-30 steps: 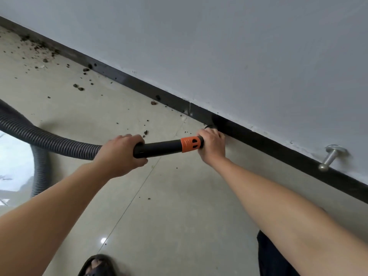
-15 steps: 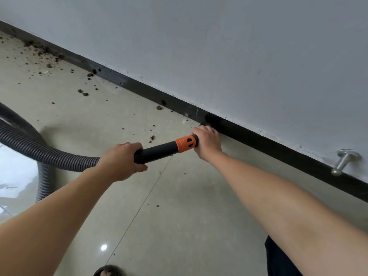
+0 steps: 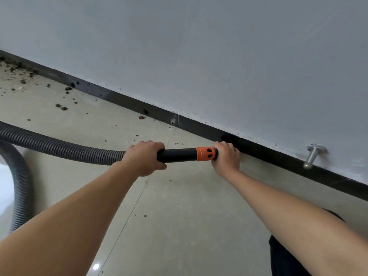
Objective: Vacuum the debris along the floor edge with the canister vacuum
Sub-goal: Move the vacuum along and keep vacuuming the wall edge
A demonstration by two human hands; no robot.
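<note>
Both hands are gripping the vacuum's black wand (image 3: pixel 179 155), which is lying almost level just in front of the black baseboard (image 3: pixel 278 158). Left hand (image 3: pixel 145 158) is wrapping tight around the wand's rear end, right where the grey ribbed hose (image 3: pixel 59 145) is joining it, and right hand (image 3: pixel 226 158) is clamping the front end just past the orange collar (image 3: pixel 206 153), knuckles nearly touching the baseboard. The nozzle tip is hiding behind that right hand, so I cannot tell whether it is touching the floor edge. Away from the baseboard, the hose is sweeping across the pale tiled floor (image 3: pixel 179 216) and curling down out of view. Brown debris crumbs (image 3: pixel 63 108) are sitting along the baseboard well beyond the left hand, with one reddish lump (image 3: pixel 141 117) lying just beside the baseboard. Past the right hand, a metal door stop (image 3: pixel 311 157) is sticking out from the wall just above the baseboard.
</note>
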